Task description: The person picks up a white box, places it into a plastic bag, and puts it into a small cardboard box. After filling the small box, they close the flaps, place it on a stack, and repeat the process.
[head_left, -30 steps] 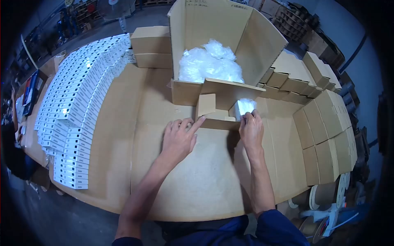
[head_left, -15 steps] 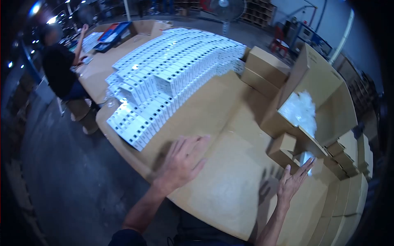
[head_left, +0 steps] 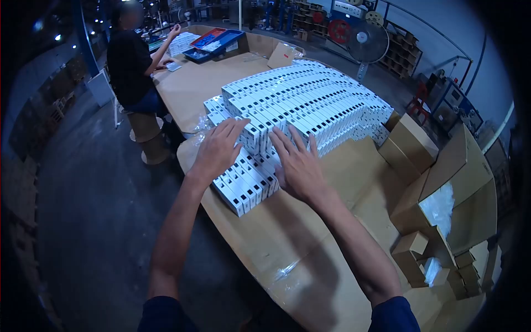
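A person's left hand, fingers extended, and right hand, fingers spread, flank stacked white boxes on a brown surface, contact unclear.

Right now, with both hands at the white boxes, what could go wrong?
1. Left hand and right hand are at a stepped part of the white boxes; a bump or uneven squeeze might topple closely packed neighbours.
2. The near end of the stack lies close to the table edge, so a knocked box could drop to the floor.
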Motion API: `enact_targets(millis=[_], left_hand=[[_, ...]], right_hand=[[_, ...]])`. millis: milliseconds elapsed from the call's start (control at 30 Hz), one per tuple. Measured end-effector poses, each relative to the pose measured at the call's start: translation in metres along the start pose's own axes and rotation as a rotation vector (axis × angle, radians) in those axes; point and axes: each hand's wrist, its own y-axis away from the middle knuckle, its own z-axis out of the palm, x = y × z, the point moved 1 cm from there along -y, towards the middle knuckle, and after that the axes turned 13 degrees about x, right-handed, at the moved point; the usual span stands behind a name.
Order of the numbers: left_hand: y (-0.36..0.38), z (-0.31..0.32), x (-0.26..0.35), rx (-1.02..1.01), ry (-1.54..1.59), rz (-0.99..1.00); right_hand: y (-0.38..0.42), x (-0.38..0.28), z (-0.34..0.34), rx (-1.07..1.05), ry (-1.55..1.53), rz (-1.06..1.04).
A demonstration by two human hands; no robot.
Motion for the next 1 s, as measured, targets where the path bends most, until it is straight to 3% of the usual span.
enact_targets(millis=[133,400,633,767,900,1000], left_hand=[[0.003,0.004,-0.008,-0.010,0.020,-0.022],[0.018,-0.002,-0.019,0.032,-0.032,-0.010],[0.047,-0.046,0.025,0.156,0.038,-0.045],[0.054,-0.041,0.072,0.224,0.161,0.012],[0.041,-0.014,0.133,0.283,0.306,0.125],[0.023,0.014,0.182,0.282,0.475,0.180]], right_hand=[[-0.038,0.004,0.029,-0.021,0.105,-0.038],[-0.034,0.005,0.039,-0.097,0.065,0.017],[-0.007,-0.002,-0.004,-0.013,-0.122,0.162],[0.040,0.013,-0.041,0.085,-0.716,0.291],[0.084,0.025,-0.099,-0.207,-1.378,0.778],[0.122,0.037,-0.117,0.013,-1.487,0.800]])
